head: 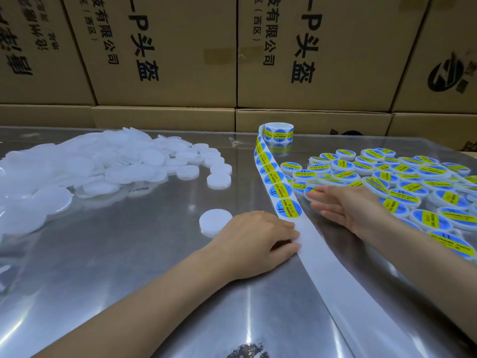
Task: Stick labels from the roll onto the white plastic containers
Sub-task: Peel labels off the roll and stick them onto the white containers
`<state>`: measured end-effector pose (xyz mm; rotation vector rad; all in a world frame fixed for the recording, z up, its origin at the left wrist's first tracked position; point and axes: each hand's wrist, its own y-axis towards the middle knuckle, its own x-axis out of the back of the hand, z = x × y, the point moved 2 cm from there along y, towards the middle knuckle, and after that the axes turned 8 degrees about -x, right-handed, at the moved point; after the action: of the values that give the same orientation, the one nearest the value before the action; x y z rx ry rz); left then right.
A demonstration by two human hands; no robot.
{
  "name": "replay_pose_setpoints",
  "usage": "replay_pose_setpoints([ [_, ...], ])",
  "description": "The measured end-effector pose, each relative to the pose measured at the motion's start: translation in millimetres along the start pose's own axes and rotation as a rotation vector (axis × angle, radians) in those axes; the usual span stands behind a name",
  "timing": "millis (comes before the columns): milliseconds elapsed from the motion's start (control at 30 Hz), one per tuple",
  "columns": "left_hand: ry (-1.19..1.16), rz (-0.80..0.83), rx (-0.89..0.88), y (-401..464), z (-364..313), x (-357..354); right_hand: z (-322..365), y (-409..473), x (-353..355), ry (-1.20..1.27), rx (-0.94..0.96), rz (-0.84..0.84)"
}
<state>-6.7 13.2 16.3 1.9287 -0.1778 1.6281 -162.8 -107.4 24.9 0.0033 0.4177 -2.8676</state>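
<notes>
The label roll (279, 131) stands at the back of the shiny table, and its strip (274, 174) of round blue-and-yellow labels runs toward me. The bare backing paper (335, 275) continues to the near right. My left hand (255, 241) lies with its fingertips on the left edge of the backing, just below the last label (288, 208). A single unlabelled white container (215, 223) sits right behind that hand. My right hand (348, 205) reaches, fingers straight, to the edge of the labelled containers (402, 187) on the right.
A big heap of unlabelled white containers (85, 166) covers the left of the table (144, 275). Stacked cardboard boxes (165, 47) form a wall along the far edge.
</notes>
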Motion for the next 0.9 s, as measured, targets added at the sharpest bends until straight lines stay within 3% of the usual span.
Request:
replay_pose_setpoints([
  [167, 0.001, 0.016, -0.001, -0.3, 0.4, 1.1, 1.1, -6.2, -11.3, -0.288, 0.305, -0.044],
  [267, 0.031, 0.014, 0.020, -0.5, 1.7, 4.1, -2.5, -11.2, -21.9, -0.694, 0.615, -0.063],
  [367, 0.038, -0.053, 0.007, -0.7, 0.5, 8.5, -14.8, -11.3, -28.4, -1.037, 0.728, -0.005],
  [533, 0.010, -0.185, -0.022, -1.2, -2.6, 13.0, -22.7, -8.1, -34.2, -1.082, 0.649, 0.108],
  [633, 0.068, -0.326, -0.057, -2.0, -4.7, 12.3, -19.2, -10.6, -35.1, -0.948, 0.618, 0.193],
  [733, 0.041, -0.437, 0.054, -2.6, 0.4, 14.7, -19.0, -13.9, -36.8, -0.880, 0.626, 0.261],
  [800, -0.005, -0.392, 0.196, -3.8, 10.8, 14.5, -19.8, -15.9, -37.7, -0.869, 0.650, 0.277],
  [900, -0.044, -0.173, 0.327, -7.3, 27.2, 8.4, -20.2, -17.7, -39.0, -0.888, 0.708, 0.208],
])
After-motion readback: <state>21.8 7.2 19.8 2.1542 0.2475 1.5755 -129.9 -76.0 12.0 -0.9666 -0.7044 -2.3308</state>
